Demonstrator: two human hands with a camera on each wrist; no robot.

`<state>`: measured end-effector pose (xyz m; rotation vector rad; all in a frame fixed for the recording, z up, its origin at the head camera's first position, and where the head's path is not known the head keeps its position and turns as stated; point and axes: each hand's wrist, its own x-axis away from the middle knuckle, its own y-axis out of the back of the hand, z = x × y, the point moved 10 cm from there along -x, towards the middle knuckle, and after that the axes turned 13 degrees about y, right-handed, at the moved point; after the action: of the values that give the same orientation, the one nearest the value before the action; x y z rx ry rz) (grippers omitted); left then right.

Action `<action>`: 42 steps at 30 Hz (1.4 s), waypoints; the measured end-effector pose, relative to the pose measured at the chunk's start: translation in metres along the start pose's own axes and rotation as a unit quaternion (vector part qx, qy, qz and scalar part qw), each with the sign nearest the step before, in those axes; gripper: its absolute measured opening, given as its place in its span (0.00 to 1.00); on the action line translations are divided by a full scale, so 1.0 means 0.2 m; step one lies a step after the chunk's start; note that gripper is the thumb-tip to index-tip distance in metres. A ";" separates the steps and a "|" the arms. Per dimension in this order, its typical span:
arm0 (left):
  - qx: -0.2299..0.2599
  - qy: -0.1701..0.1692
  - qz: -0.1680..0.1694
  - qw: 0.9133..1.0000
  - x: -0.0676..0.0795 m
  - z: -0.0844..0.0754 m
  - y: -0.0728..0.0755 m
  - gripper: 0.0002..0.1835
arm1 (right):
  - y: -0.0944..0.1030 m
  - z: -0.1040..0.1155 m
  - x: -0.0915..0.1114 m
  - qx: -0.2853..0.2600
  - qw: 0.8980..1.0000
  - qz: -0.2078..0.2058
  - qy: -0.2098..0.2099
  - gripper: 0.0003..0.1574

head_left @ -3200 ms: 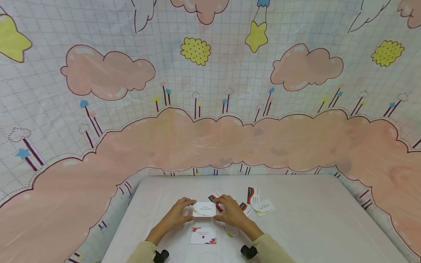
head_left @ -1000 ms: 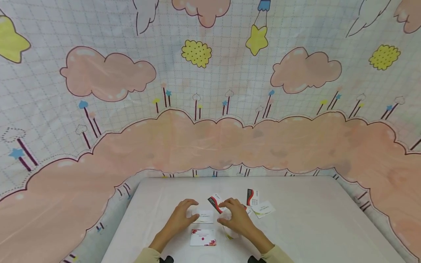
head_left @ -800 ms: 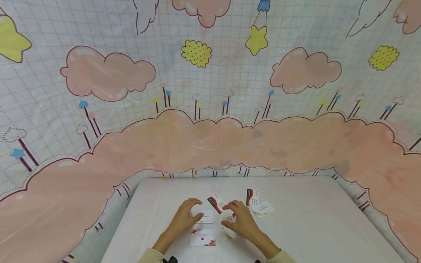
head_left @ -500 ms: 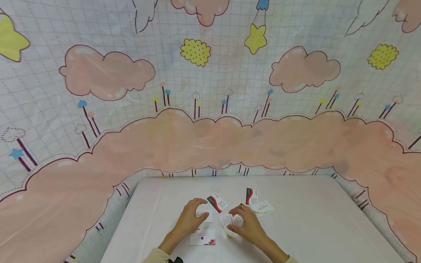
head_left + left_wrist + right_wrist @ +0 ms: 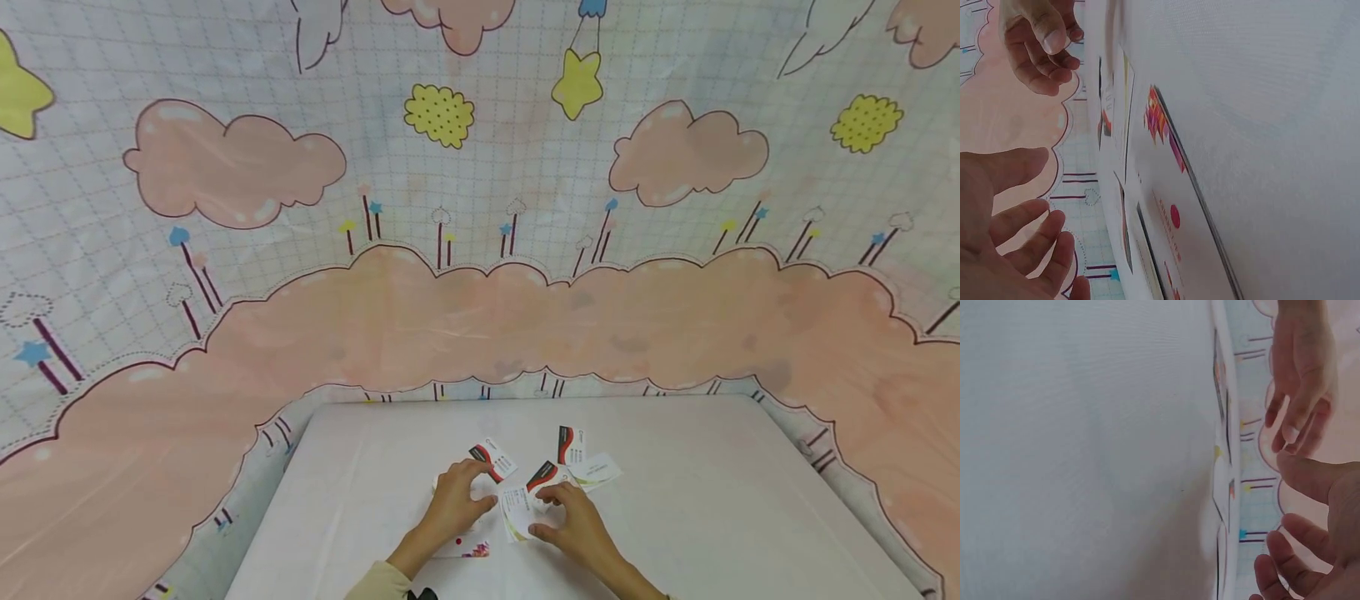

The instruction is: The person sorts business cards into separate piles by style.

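My left hand [image 5: 454, 507] hovers with relaxed fingers over a floral-cornered business card [image 5: 474, 549], partly covering it and mostly hiding a white card behind it. My right hand [image 5: 579, 523] hangs to the right, thumb and fingers apart, holding nothing. Between the hands lies a white business card [image 5: 516, 507] with a green curve, the thumb of the right hand right at its edge. In the left wrist view, a floral card [image 5: 1169, 206] lies below the spread left fingers [image 5: 1025, 219]. The right wrist view shows the right fingers [image 5: 1291, 562] spread in the air.
Black-and-red business cards lie behind the hands: one at the left [image 5: 498, 461], one near the right fingertips [image 5: 543, 476] and one farther back [image 5: 572, 445]. A white card [image 5: 598, 470] with a green curve lies at the right. All rest on a white-covered table [image 5: 712, 500].
Earlier both hands held a white card by its ends. It was laid behind the floral card and let go. Both hands then shifted right, uncovering the green-curved card between them.
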<state>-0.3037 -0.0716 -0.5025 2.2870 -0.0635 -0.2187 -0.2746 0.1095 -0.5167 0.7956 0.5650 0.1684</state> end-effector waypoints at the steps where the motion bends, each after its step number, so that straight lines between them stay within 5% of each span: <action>1: -0.005 0.000 0.005 1.000 0.00 0.00 -0.01 0.23 | -0.01 -0.01 0.00 0.003 1.000 0.007 -0.003 0.27; 13: -0.030 0.024 0.053 0.998 -0.05 0.02 -0.12 0.24 | -0.08 -0.07 0.01 0.032 0.997 0.058 -0.033 0.28; 30: -0.061 0.055 0.083 0.993 -0.09 0.07 -0.21 0.26 | -0.12 -0.11 0.03 0.032 0.995 0.080 -0.052 0.24; 42: -0.075 0.045 0.098 0.991 -0.08 0.06 -0.24 0.24 | -0.12 -0.10 0.02 0.044 0.994 0.083 -0.056 0.23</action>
<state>-0.3234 -0.0475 -0.5438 2.1221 -0.2165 -0.0168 -0.2838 0.1077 -0.5472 0.9330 0.4013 0.2512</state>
